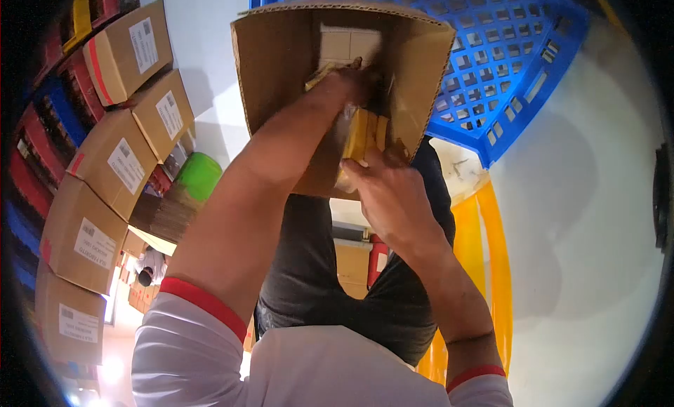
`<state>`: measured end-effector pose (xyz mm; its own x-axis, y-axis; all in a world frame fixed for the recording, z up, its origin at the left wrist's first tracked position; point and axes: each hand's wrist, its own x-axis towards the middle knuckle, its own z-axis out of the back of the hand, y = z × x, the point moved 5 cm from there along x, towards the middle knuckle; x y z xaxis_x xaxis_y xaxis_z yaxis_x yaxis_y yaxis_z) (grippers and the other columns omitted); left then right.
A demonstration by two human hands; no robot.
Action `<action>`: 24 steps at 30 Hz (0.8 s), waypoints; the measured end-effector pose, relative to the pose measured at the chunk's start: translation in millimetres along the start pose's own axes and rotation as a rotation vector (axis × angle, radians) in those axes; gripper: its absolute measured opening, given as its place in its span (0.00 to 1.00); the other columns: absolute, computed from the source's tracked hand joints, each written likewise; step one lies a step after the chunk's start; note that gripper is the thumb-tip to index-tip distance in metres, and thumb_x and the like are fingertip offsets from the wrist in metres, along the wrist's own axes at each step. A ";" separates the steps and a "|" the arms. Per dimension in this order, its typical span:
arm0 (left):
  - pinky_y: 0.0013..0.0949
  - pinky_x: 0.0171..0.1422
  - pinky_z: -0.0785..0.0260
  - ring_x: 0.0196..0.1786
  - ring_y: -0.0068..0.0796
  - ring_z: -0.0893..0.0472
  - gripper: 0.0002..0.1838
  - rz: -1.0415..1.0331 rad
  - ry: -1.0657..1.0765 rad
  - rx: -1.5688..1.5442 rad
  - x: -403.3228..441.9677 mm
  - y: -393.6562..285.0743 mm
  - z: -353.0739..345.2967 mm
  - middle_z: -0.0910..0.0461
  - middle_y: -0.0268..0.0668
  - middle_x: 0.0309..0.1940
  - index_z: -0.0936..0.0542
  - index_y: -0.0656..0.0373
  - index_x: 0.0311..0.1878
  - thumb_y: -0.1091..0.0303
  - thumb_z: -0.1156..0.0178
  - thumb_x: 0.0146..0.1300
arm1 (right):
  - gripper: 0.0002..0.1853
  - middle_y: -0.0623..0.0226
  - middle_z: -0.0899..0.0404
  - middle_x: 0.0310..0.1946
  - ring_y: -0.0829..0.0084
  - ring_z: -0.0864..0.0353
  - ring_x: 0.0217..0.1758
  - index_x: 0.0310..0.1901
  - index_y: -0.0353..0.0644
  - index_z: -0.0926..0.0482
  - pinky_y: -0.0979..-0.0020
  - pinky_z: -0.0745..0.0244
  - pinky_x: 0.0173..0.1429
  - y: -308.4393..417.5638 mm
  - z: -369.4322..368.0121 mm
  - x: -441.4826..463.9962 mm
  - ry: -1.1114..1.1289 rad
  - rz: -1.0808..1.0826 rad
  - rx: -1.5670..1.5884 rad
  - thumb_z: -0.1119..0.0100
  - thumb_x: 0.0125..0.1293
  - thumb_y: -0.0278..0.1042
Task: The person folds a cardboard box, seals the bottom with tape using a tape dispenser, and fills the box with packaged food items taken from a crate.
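Observation:
An open cardboard box (274, 70) stands upright before me, with its opening towards me. My left hand (351, 84) reaches deep inside, in shadow and blurred, beside a small yellowish item (321, 77); its fingers cannot be made out clearly. At the box's near right side, my right hand (393, 189) grips yellow packs (361, 135) in clear wrapping, thumb on the near end. The packs lie partly within the box. Pale rectangular flaps or panels show at the far inner end.
A blue plastic crate (519, 116) lies behind and right of the box. Labelled cartons (133, 165) line the left side, near a green container (199, 175). Yellow strips (495, 245) hang or stand at right. A person (149, 267) is in the distance, lower left.

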<state>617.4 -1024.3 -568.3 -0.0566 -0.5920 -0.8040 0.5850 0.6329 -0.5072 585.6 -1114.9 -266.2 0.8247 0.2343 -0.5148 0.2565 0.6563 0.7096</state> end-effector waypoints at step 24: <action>0.46 0.74 0.29 0.74 0.44 0.24 0.27 0.108 0.119 -0.396 -62.0 35.7 6.8 0.27 0.41 0.75 0.22 0.51 0.71 0.60 0.41 0.69 | 0.08 0.47 0.11 0.37 0.51 0.09 0.45 0.36 0.39 0.10 0.52 0.13 0.51 -34.4 -76.5 71.2 0.085 -0.309 -0.145 0.36 0.64 0.30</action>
<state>647.3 -968.4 -534.4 -0.1189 -0.4651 -0.8772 0.2375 0.8445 -0.4800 596.9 -1066.0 -364.0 0.6729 0.0635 -0.7370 0.4084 0.7988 0.4417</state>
